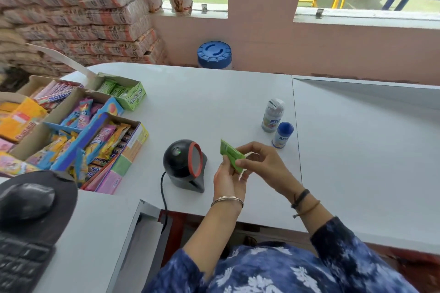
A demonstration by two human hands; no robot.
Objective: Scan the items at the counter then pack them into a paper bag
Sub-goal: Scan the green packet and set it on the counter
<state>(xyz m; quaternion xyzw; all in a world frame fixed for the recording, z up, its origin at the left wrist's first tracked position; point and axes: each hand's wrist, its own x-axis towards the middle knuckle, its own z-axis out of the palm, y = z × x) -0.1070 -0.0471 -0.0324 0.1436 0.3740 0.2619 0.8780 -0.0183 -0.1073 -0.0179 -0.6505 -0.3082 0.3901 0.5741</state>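
A small green packet (231, 154) is held in front of the black barcode scanner (184, 164), just to the right of its red-rimmed window. My left hand (228, 179) grips the packet from below. My right hand (260, 162) pinches its right end with thumb and fingers. Two small bottles stand on the white counter (202, 107) behind my hands: a grey one with a clear cap (272, 115) and a shorter white one with a blue cap (282, 135). No paper bag is in view.
Open cardboard boxes of sweets and gum (78, 126) crowd the counter's left side. A black mouse (26, 201) on a dark pad and a keyboard (21, 261) lie at lower left. A blue-lidded jar (214, 54) stands behind the counter. Stacked sacks (78, 19) fill the back left.
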